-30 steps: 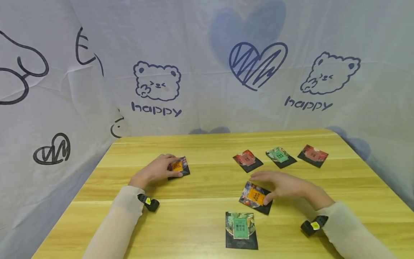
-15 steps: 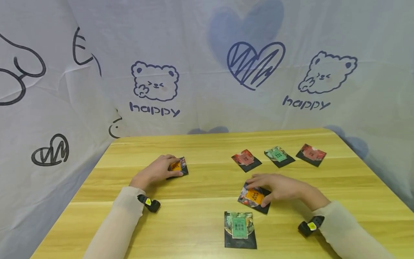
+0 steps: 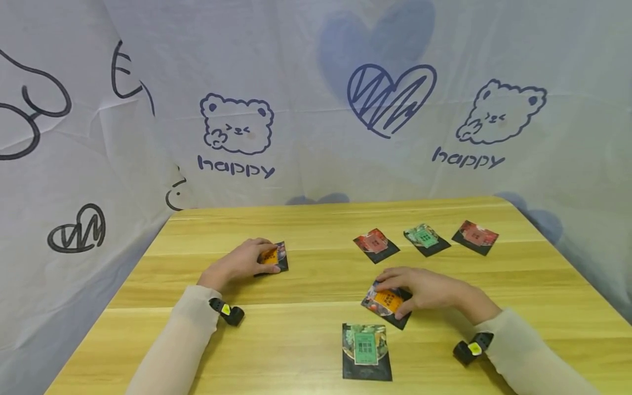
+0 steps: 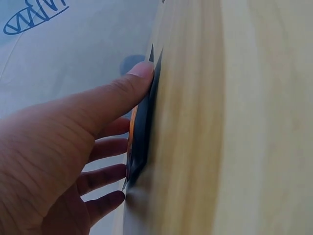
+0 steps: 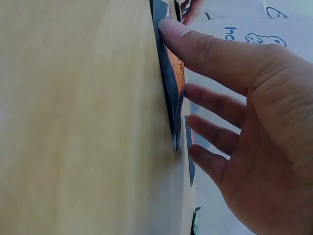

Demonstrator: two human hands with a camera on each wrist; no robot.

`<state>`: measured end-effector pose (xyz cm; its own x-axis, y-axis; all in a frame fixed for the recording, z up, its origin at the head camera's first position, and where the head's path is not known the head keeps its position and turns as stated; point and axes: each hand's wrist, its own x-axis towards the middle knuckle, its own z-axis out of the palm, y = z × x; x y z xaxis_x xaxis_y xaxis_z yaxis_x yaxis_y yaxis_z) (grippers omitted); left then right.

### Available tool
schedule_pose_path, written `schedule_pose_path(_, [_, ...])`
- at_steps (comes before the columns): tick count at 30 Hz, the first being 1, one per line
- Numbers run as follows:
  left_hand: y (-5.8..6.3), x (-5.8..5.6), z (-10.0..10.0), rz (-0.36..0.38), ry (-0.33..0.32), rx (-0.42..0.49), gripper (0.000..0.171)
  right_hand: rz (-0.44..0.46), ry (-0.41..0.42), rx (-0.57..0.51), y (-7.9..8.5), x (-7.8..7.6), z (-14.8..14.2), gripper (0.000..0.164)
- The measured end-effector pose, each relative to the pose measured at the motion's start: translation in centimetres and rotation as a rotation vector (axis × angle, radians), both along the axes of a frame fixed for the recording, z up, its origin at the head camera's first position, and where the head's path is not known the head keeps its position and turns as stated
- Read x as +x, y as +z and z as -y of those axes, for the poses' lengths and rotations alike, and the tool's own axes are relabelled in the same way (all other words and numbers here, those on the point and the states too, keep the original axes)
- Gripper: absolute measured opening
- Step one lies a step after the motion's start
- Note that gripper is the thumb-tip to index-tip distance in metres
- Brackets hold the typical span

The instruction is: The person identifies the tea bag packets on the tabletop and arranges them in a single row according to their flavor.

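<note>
My left hand [image 3: 240, 262] grips a sachet with an orange label [image 3: 270, 258] at the table's left, thumb on its near side and fingertips along its far side. The left wrist view shows the sachet [image 4: 143, 129] edge-on between thumb and fingers, close over the wood. Right of the middle, a second orange-label sachet [image 3: 380, 304] lies under my right hand [image 3: 428, 288]. In the right wrist view the thumb is against the black part of this sachet [image 5: 167, 81], and the index fingertip is at its far side. Nearer me lies a green-label sachet [image 3: 365, 368] by itself.
Along the back right lie a red-label sachet [image 3: 376, 244], a green-label one [image 3: 427, 240] and another red one [image 3: 475, 237]. They rest on the wooden table [image 3: 291, 340]. A white cloth [image 3: 306, 131] with bear and heart drawings hangs behind it.
The right fingertips have come down onto the orange-label sachet, which has since slid slightly left and towards me. The left hand and its sachet have shifted only a little towards me.
</note>
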<state>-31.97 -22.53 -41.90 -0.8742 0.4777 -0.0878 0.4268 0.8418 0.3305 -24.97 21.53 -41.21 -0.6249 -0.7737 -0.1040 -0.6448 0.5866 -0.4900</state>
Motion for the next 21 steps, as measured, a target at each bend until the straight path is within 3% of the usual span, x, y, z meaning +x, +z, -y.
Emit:
schedule_pose_path(6, [0.2,0.2,0.0,0.0,-0.032,0.003,0.078,-0.068,0.019,0.024,0.1,0.3,0.5,0.062])
schedule_pose_path(14, [0.4,0.8,-0.2,0.012,-0.054,-0.002,0.075,-0.059,-0.016,0.059,0.0,0.6,1.3,0.059])
schedule_pose_path(21, [0.6,1.7,-0.5,0.022,-0.078,-0.013,0.075,-0.128,0.029,0.089,0.4,0.8,1.5,0.059])
